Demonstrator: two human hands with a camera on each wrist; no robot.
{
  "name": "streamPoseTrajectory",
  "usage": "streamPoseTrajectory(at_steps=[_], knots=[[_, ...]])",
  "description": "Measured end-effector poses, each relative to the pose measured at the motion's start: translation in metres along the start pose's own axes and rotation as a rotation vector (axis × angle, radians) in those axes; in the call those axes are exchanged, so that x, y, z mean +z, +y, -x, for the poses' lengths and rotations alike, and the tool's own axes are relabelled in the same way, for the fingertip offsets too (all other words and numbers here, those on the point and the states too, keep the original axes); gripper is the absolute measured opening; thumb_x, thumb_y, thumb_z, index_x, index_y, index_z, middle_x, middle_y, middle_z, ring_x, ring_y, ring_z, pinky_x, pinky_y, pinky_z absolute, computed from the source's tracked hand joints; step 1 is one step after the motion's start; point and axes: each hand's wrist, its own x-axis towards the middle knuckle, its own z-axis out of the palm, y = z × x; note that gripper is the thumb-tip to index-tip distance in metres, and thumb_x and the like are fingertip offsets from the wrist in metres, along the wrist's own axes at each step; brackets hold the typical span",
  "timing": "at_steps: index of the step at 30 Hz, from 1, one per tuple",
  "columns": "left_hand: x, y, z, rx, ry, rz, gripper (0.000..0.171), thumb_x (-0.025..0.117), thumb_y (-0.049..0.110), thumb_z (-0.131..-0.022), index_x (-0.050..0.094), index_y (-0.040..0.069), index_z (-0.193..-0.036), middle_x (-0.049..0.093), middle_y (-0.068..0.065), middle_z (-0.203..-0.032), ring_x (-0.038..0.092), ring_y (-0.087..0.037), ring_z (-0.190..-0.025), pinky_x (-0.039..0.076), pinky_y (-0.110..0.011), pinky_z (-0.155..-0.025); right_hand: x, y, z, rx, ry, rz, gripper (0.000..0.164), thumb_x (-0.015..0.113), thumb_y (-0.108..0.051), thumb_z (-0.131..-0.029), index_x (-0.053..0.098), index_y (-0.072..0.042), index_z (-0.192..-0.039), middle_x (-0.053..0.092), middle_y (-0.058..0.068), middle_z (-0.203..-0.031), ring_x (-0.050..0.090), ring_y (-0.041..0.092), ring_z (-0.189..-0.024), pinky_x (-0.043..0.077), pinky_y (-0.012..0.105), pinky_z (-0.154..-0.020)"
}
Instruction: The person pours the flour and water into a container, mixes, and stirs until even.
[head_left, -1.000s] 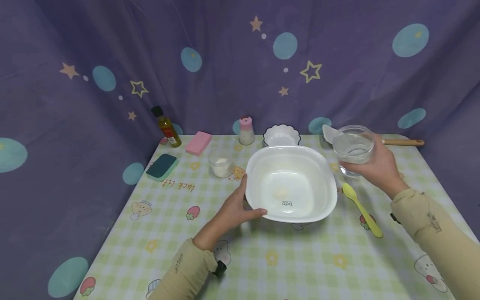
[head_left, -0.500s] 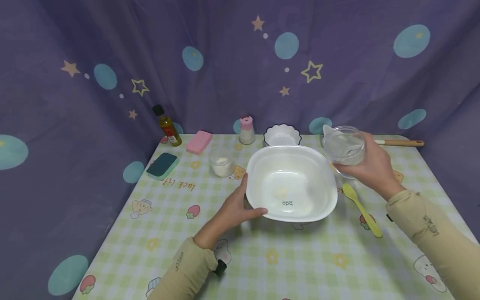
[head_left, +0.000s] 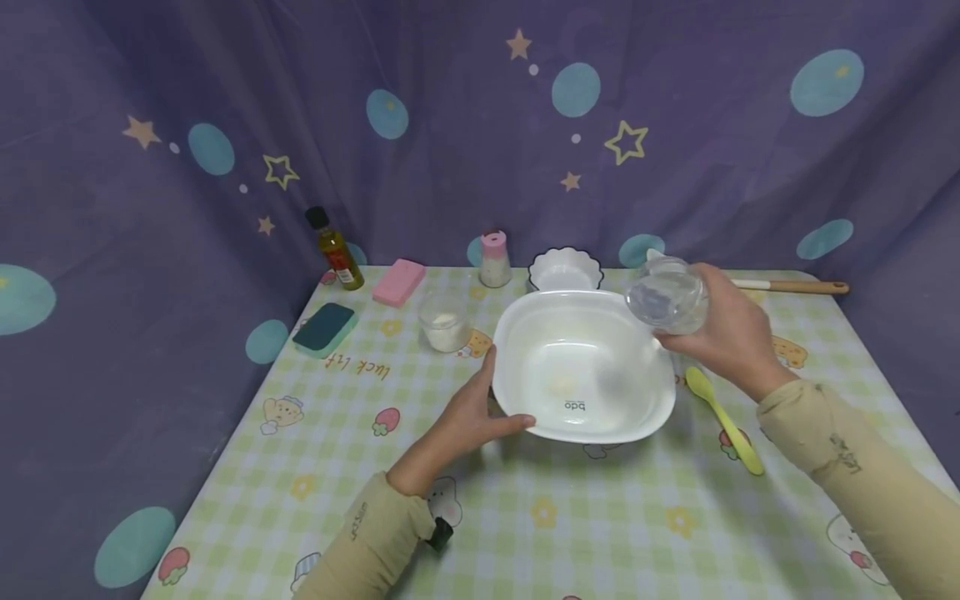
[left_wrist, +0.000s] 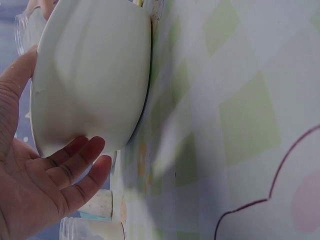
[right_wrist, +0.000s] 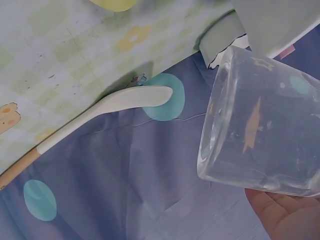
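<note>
A white basin (head_left: pixel 585 421) sits mid-table, a small pale patch (head_left: pixel 562 383) on its inside bottom. My left hand (head_left: pixel 468 417) holds its left side, thumb at the rim. In the left wrist view the fingers (left_wrist: pixel 82 167) bend against the basin's outer wall (left_wrist: pixel 95 75). Over the basin's right rim, my right hand (head_left: pixel 723 329) grips a clear cup (head_left: pixel 667 296), tilted with its mouth toward the basin. The right wrist view shows the cup (right_wrist: pixel 265 125) close up, only part of the hand (right_wrist: pixel 285 212) visible. Whether liquid is flowing out cannot be made out.
Right of the basin lies a yellow-green spoon (head_left: pixel 723 421); behind it, a spatula (head_left: pixel 802 287) with a wooden handle. A scalloped bowl (head_left: pixel 564 268), pink-topped shaker (head_left: pixel 494 260) and cup of white powder (head_left: pixel 444 325) stand nearby. Sponges (head_left: pixel 325 327) and an oil bottle (head_left: pixel 337 254) are far left.
My right hand has moved left and brought the clear cup from beside the basin to over its right rim, tipping it further. The left hand and basin stay put.
</note>
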Motion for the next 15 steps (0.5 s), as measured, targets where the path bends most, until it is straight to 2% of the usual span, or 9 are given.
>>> streamPoseTrajectory(at_steps=[9, 15], knots=[[0.000, -0.001, -0.001, 0.022, -0.002, 0.008, 0.118, 0.085, 0.036, -0.075, 0.002, 0.026, -0.158, 0.027, -0.005, -0.159, 0.032, -0.021, -0.141, 0.032, -0.049, -0.109, 0.004, -0.007, -0.003, -0.034, -0.016, 0.061, 0.092, 0.090, -0.025, -0.062, 0.043, -0.001, -0.137, 0.055, 0.022, -0.121, 0.056, 0.043, -0.103, 0.045, 0.061, -0.078], [-0.001, -0.001, -0.001, 0.028, -0.005, 0.006, 0.118, 0.085, 0.035, -0.075, 0.002, 0.022, -0.159, 0.027, -0.006, -0.159, 0.033, -0.023, -0.140, 0.033, -0.050, -0.108, 0.004, -0.011, -0.004, -0.055, -0.008, 0.091, 0.088, 0.090, -0.022, -0.060, 0.045, -0.003, -0.133, 0.057, 0.021, -0.119, 0.056, 0.042, -0.103, 0.046, 0.060, -0.077]])
